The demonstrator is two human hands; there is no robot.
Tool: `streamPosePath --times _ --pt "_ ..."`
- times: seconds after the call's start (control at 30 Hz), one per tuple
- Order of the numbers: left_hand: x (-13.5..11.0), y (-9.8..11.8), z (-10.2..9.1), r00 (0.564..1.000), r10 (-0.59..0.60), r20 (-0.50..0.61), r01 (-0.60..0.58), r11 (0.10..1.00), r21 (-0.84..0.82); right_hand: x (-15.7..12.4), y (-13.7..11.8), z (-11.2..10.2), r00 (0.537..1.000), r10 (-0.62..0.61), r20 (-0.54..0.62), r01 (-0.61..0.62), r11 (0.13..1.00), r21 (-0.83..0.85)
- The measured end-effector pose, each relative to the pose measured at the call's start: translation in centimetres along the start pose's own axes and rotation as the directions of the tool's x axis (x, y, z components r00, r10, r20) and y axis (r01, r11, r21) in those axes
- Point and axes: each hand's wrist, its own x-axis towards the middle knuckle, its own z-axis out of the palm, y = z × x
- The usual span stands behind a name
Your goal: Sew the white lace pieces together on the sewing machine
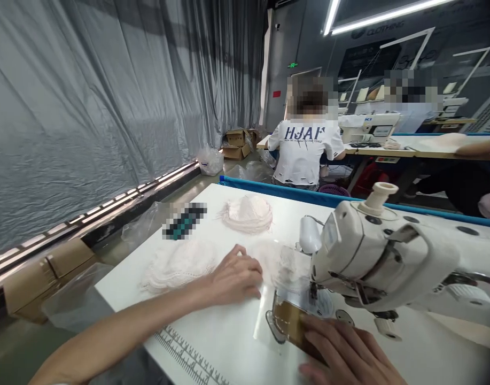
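My left hand (pixel 237 274) is over the white table, fingers bent and thumb apart, its fingertips beside a piece of thin white fabric (pixel 287 264). That fabric reaches toward the needle area of a white sewing machine (pixel 360 262). Whether the fingertips touch it is blurred. My right hand (pixel 347 353) lies with fingers stretched out over a brown plate (pixel 288 321) in front of the needle, partly covering it. A pile of white lace-edged fabric pieces (pixel 180 264) lies beyond my left forearm, and a second stack (pixel 248 214) sits farther back.
A printed ruler scale (pixel 188 355) runs along the table's near edge. A pixelated dark item (pixel 184 220) lies at the left edge. Cardboard boxes (pixel 48 272) and clear plastic bags stand on the floor at left. Ahead, a person in a white shirt (pixel 304 152) sits at another table.
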Motion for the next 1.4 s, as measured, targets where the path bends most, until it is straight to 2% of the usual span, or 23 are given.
streamPosePath --times 0.07,0.17,0.23,0.37,0.5,0.63,0.7,0.77,0.8,0.83,0.87,0.9,0.93,1.0,1.03,1.07,1.1,1.17,1.3,1.4 --pt "-1.6 2.2 -0.2 0.999 -0.028 0.027 0.031 0.993 -0.115 1.5 -1.2 -0.1 0.998 0.015 0.059 -0.02 0.996 0.087" --pt "-3.9 5.1 -0.4 0.999 0.01 0.043 -0.001 0.976 -0.216 2.6 -2.9 -0.1 0.98 0.083 0.18 -0.129 0.957 0.26" --pt "-5.2 5.7 -0.5 1.0 0.013 0.026 -0.005 0.963 -0.269 2.3 -3.9 -0.1 0.972 0.126 0.199 -0.187 0.926 0.327" --pt "-7.0 5.8 -0.3 0.998 -0.048 0.033 0.055 0.96 -0.274 0.9 -5.5 -1.4 0.964 0.179 0.196 -0.239 0.908 0.343" --pt "-8.4 7.3 -0.1 0.998 0.061 0.035 -0.052 0.973 -0.223 0.0 -7.3 -3.3 0.952 0.143 0.272 -0.236 0.906 0.351" --pt "-10.3 9.8 0.3 0.995 0.102 0.023 -0.098 0.987 -0.13 -1.0 -9.5 -3.5 0.955 0.155 0.252 -0.24 0.904 0.354" --pt "-11.4 10.9 0.7 0.996 0.08 -0.034 -0.082 0.994 -0.071 -1.5 -10.7 -3.5 0.957 0.193 0.219 -0.259 0.908 0.33" --pt "-12.4 12.0 0.6 0.993 0.035 -0.114 -0.048 0.992 -0.118 -2.2 -11.9 -3.9 0.962 0.22 0.16 -0.26 0.917 0.303" --pt "-12.9 12.6 0.4 0.991 -0.006 -0.132 -0.022 0.977 -0.21 -2.5 -12.5 -4.3 0.964 0.224 0.141 -0.259 0.908 0.329" --pt "-13.2 13.1 0.0 0.991 -0.064 -0.12 0.019 0.94 -0.341 -2.8 -13.0 -4.9 0.962 0.225 0.157 -0.27 0.879 0.393" --pt "-13.5 13.6 -0.6 0.989 -0.133 -0.058 0.087 0.866 -0.493 -3.1 -13.5 -5.5 0.949 0.227 0.217 -0.306 0.823 0.478" --pt "-13.6 14.0 -1.2 0.979 -0.198 0.049 0.183 0.747 -0.639 -3.3 -14.0 -6.3 0.923 0.231 0.308 -0.373 0.74 0.56" --pt "-13.7 14.4 -1.8 0.952 -0.236 0.192 0.298 0.589 -0.751 -3.6 -14.4 -7.0 0.878 0.235 0.418 -0.464 0.636 0.617" --pt "-13.8 15.0 -2.6 0.855 -0.225 0.468 0.516 0.259 -0.817 -4.0 -15.0 -8.4 0.747 0.223 0.626 -0.653 0.419 0.631" --pt "-13.8 15.3 -2.8 0.806 -0.199 0.557 0.585 0.138 -0.799 -4.2 -15.2 -8.9 0.682 0.206 0.702 -0.724 0.322 0.609" --pt "-13.8 15.5 -2.8 0.771 -0.179 0.611 0.629 0.06 -0.775 -4.4 -15.4 -9.3 0.632 0.187 0.752 -0.772 0.241 0.589" --pt "-13.9 15.6 -2.6 0.752 -0.171 0.636 0.648 0.018 -0.761 -4.6 -15.6 -9.5 0.596 0.167 0.785 -0.802 0.177 0.571" --pt "-14.1 15.9 -2.0 0.744 -0.156 0.65 0.656 -0.017 -0.755 -5.2 -15.9 -9.5 0.558 0.146 0.817 -0.83 0.101 0.549" --pt "-14.7 16.0 -0.8 0.729 -0.086 0.679 0.67 -0.116 -0.734 -6.2 -16.5 -8.6 0.544 0.136 0.828 -0.831 -0.052 0.555" --pt "-14.9 16.2 -0.4 0.719 -0.074 0.691 0.68 -0.126 -0.722 -6.7 -16.6 -8.0 0.537 0.074 0.84 -0.828 -0.146 0.542"
